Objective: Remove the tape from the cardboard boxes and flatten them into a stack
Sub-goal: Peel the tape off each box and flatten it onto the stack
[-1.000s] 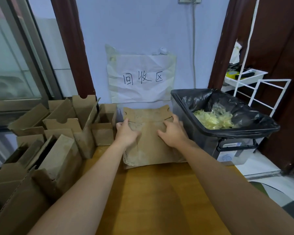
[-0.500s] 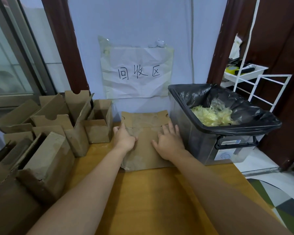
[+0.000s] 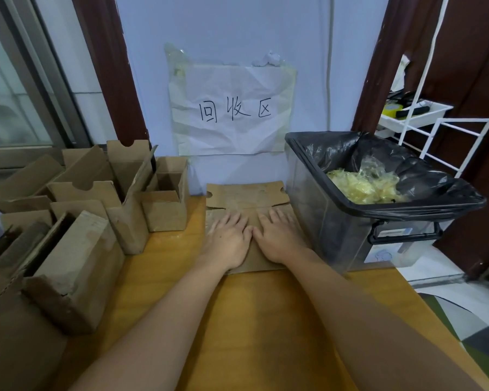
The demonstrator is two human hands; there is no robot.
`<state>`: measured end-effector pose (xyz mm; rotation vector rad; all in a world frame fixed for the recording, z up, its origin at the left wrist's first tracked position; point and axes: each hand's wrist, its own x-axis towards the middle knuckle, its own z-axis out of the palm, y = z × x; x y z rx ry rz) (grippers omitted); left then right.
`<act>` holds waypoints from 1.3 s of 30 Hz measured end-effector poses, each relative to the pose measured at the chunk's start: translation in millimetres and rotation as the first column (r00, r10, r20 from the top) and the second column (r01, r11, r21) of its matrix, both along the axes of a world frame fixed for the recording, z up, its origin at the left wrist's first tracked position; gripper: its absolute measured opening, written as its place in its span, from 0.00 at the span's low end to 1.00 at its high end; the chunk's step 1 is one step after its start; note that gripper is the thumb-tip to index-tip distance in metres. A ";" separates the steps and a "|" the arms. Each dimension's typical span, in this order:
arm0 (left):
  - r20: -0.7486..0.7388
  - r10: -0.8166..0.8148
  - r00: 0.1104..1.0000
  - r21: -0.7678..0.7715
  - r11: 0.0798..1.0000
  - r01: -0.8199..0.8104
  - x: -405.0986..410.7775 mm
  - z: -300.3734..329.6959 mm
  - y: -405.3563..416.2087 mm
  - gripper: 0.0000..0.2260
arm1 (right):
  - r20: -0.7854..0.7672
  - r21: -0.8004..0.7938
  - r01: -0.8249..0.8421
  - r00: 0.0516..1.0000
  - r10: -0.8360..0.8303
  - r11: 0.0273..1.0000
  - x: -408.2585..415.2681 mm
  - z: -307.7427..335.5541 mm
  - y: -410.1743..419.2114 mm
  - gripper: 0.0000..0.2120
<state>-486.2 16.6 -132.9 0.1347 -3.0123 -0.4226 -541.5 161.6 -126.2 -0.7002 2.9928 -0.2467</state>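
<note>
Both hands, left point(image 3: 227, 239) & right point(image 3: 277, 235), lay flat, fingers straight, pressing the flattened box point(image 3: 247, 198) at 12 o'clock. Cardboard looked light, stiff, springy; best gripped by side edges.

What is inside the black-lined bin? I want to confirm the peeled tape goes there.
The bin holds a crumpled heap of yellowish clear tape on the black liner. Whatever lies beneath that heap is covered, and the liner hides the bin's bottom.

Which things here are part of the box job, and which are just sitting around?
Job: flattened box under left hand and right hand; upright boxes; bin holding tape.
Lying about: wall sign; white rack.
</note>
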 end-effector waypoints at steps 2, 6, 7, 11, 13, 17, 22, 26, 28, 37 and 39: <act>-0.003 0.023 1.000 -0.010 1.000 -0.023 1.1 -2.3 0.4 0.25 | -0.004 -0.017 0.011 1.000 -0.012 1.000 -0.2 -1.0 -2.7 0.32; 0.009 0.035 0.999 -0.032 0.999 -0.035 2.1 -2.4 2.0 0.25 | 0.022 -0.027 0.019 1.000 -0.019 0.999 -2.7 -2.1 -4.8 0.32; 0.008 0.038 0.999 -0.038 0.999 -0.037 1.1 -2.1 2.1 0.25 | 0.024 -0.026 0.020 1.000 -0.020 0.999 -3.3 -1.7 -4.8 0.32; 0.000 0.028 1.000 -0.048 0.998 -0.028 0.2 -1.2 0.8 0.25 | 0.048 -0.035 0.024 0.999 -0.023 0.999 -2.4 1.5 -5.3 0.32; -0.006 0.020 1.000 -0.039 0.999 -0.020 2.3 -1.7 -0.3 0.25 | 0.041 -0.026 0.027 0.999 -0.026 0.999 0.1 1.0 -5.4 0.32; -0.005 0.016 1.000 -0.046 0.999 -0.016 3.6 -0.3 0.4 0.25 | 0.006 -0.139 0.046 0.999 -0.046 0.989 7.3 0.6 -0.6 0.30; -0.045 0.063 0.997 -0.142 0.987 -0.069 9.7 11.2 5.2 0.22 | 0.022 -0.115 0.003 1.000 -0.001 0.993 13.3 11.5 9.5 0.30; -0.041 0.075 0.996 -0.193 0.978 -0.082 22.2 23.2 12.8 0.21 | -0.001 0.008 -0.043 0.999 0.043 0.999 17.3 19.6 12.1 0.30; -0.034 0.060 0.998 -0.196 0.978 -0.065 29.7 30.7 12.8 0.22 | -0.004 0.009 -0.037 0.999 0.038 0.999 20.1 26.9 13.3 0.29; -0.034 -0.010 0.999 -0.122 0.993 0.006 76.3 62.0 5.7 0.25 | -0.026 -0.081 -0.087 0.996 0.085 0.993 51.4 62.9 14.4 0.25; -0.035 -0.018 0.999 -0.117 0.993 0.013 89.7 68.0 5.0 0.25 | 0.009 -0.132 -0.125 0.992 0.128 0.983 66.5 72.5 15.5 0.25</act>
